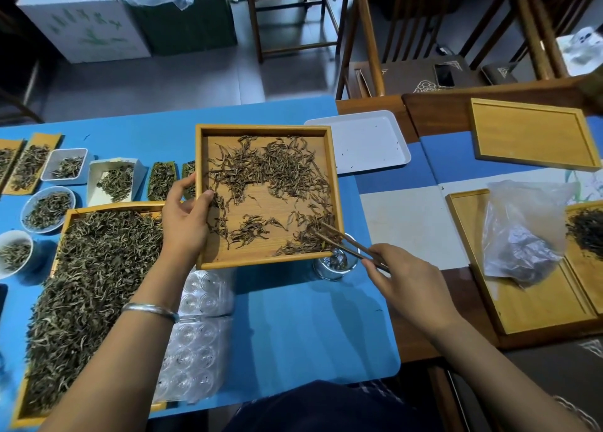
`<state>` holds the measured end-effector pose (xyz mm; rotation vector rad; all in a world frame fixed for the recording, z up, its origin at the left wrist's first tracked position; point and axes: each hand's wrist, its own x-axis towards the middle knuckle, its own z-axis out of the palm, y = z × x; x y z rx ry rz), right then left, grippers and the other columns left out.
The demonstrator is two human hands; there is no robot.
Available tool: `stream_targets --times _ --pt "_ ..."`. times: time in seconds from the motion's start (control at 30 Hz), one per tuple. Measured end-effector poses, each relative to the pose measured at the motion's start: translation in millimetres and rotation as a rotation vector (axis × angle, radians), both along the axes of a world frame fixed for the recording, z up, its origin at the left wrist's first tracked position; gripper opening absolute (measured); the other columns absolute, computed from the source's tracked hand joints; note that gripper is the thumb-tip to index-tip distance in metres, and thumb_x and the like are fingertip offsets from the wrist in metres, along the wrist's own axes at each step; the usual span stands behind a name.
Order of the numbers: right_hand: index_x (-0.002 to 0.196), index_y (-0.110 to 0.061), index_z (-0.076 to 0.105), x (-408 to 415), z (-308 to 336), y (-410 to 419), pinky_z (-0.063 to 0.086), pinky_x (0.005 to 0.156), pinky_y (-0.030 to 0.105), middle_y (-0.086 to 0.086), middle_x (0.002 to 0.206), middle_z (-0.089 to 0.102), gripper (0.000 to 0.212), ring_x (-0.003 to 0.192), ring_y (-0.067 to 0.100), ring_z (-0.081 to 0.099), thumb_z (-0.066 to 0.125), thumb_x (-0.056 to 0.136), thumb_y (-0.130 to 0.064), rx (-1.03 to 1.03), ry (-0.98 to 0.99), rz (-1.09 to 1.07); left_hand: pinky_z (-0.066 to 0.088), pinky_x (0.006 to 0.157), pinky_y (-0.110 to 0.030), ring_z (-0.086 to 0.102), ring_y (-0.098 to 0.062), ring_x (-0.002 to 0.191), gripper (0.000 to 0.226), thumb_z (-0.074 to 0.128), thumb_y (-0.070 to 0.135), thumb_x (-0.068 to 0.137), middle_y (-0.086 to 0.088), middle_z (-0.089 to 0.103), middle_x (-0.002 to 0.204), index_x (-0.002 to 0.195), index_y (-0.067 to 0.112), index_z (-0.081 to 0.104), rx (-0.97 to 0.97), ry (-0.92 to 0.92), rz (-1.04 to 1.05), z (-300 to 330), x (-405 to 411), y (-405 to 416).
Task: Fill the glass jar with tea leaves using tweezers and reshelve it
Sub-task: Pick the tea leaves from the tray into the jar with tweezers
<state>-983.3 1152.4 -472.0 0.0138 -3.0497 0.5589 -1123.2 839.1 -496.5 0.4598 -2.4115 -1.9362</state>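
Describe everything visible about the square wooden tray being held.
The square wooden tray is light bamboo-like wood with a raised rim. Brown tea leaves lie scattered inside. The left hand grips its left edge, tilting it over the glass jar. Tweezers, held by the right hand, reach into its near right corner.

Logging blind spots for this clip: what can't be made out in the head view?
- Glass jar: fill level unclear, partly behind the held wooden tray and tweezers.
- Tweezer tips: lost among tea leaves, grasp uncertain.
- Large tray: cut by the left arm and frame edge.
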Motion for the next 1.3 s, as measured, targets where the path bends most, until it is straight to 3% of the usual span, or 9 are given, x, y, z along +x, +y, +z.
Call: stream_targets --times 0.13,0.27,0.4,0.53,0.87,1.07,1.3 --pt "0.099 -0.018 0.068 8 -2 3 0.049 0.049 0.031 -0.005 0.082 0.071 0.017 0.067 0.019 0.068 0.068 0.086 -0.029 -0.008 0.009 -0.002 0.056 0.068 -0.034 0.067 -0.016 0.075 0.027 0.062 0.022 0.095 -0.002 0.072 0.088 0.112 0.043 0.055 0.014 -0.014 -0.008 -3 -1 -1" --pt "0.099 -0.019 0.069 16 -2 7 0.048 0.049 0.03 -0.007 0.083 0.071 0.017 0.069 0.019 0.068 0.068 0.085 -0.029 -0.001 -0.03 -0.027 0.055 0.074 -0.043 0.066 -0.022 0.08 0.028 0.062 0.023 0.096 -0.005 0.071 0.09 0.118 0.038 0.054 0.008 -0.023 -0.005 -4 -3 -2" --pt "0.099 -0.019 0.069 23 -2 14 0.047 0.05 0.028 -0.007 0.082 0.071 0.017 0.068 0.017 0.067 0.068 0.085 -0.029 -0.016 -0.047 -0.037 0.055 0.073 -0.043 0.066 -0.022 0.079 0.028 0.062 0.024 0.095 -0.004 0.072 0.091 0.109 0.048 0.056 0.0 -0.014 -0.009 -2 -3 -1" --pt "0.093 -0.02 0.069 28 1 19 0.049 0.049 0.032 -0.004 0.075 0.07 0.012 0.065 0.02 0.066 0.069 0.084 -0.029 -0.042 -0.056 -0.065 0.056 0.068 -0.036 0.069 -0.017 0.077 0.029 0.062 0.024 0.095 -0.005 0.073 0.093 0.112 0.046 0.056 0.004 -0.012 -0.007 -2 -4 -2" --pt "0.094 -0.018 0.07 7 13 -7 0.05 0.046 0.028 -0.007 0.078 0.072 0.018 0.062 0.015 0.068 0.075 0.079 -0.027 -0.028 0.12 0.014 0.057 0.076 -0.047 0.068 -0.023 0.081 0.028 0.062 0.024 0.095 -0.009 0.073 0.095 0.115 0.043 0.056 0.005 -0.014 -0.008 -3 -4 -2" --pt "0.092 -0.019 0.071 -2 9 -14 0.049 0.043 0.032 -0.004 0.073 0.071 0.015 0.06 0.019 0.067 0.074 0.081 -0.028 0.008 0.1 0.065 0.057 0.08 -0.05 0.07 -0.029 0.09 0.028 0.063 0.026 0.094 -0.009 0.073 0.097 0.114 0.045 0.056 -0.004 -0.022 -0.004 1 -3 1" --pt "0.094 -0.02 0.071 13 7 4 0.051 0.048 0.033 -0.005 0.076 0.071 0.013 0.064 0.02 0.067 0.072 0.082 -0.027 -0.01 0.042 0.018 0.055 0.078 -0.048 0.065 -0.022 0.08 0.031 0.061 0.02 0.096 -0.004 0.071 0.09 0.109 0.047 0.055 -0.006 0.003 -0.012 6 -1 2"
